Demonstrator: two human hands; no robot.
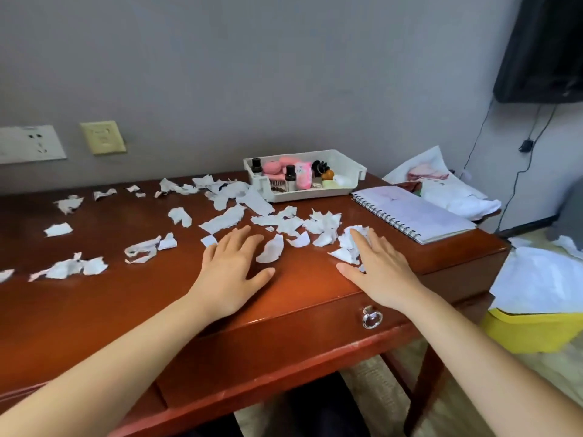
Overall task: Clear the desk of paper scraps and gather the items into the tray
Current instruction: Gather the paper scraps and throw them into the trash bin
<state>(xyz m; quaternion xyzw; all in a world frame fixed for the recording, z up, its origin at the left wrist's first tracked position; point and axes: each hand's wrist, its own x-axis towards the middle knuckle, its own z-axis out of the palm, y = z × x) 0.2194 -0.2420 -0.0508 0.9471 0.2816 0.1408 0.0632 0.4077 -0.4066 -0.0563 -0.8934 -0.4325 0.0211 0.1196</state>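
Paper, white and torn: one scrap (271, 249) lies between the grips, both flat and open, nearer the left grip (233, 263), while the right grip (378, 266) touches a crumpled piece (355, 236). More scraps spread far-left over the worktop (94, 298); the tray (315, 195) sits far beyond them.

scraps (220, 223) across desk (132, 304), tray (347, 181) behind, notebook (413, 212) right

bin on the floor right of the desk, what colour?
Yellow bin, with white paper on top; head view.
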